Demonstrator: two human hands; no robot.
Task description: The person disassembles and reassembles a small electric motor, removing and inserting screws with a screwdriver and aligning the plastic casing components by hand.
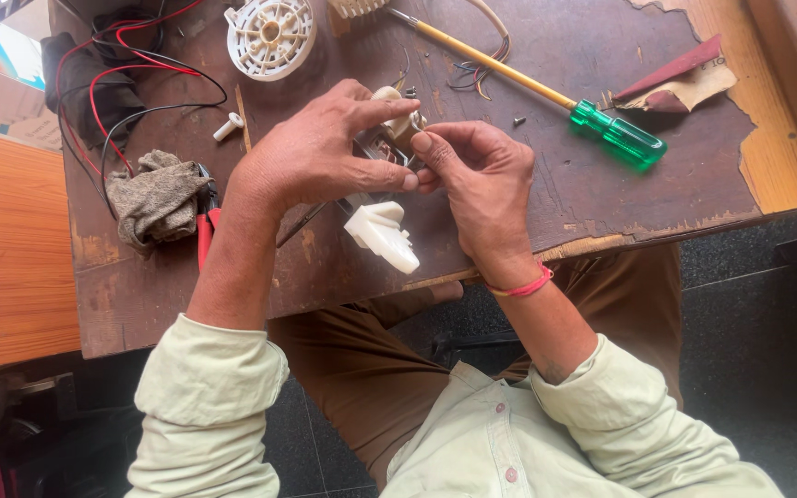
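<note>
My left hand (325, 152) and my right hand (481, 180) meet over a worn brown workbench (592, 184). Both grip a small electrical part (389, 129) with a cream plastic body and metal pieces. The left thumb and fingers wrap it from the left, and the right fingertips pinch it from the right. A white plastic piece (382, 235) sits just below the hands, by the bench's near edge; whether it is joined to the held part is hidden.
A green-handled screwdriver (615, 134) lies at the right beside a torn red scrap (671, 78). A round white plastic wheel (271, 35) sits at the back. A grey rag (154, 194), red-handled pliers (205, 226), red and black wires (108, 69) and a white peg (228, 126) lie left.
</note>
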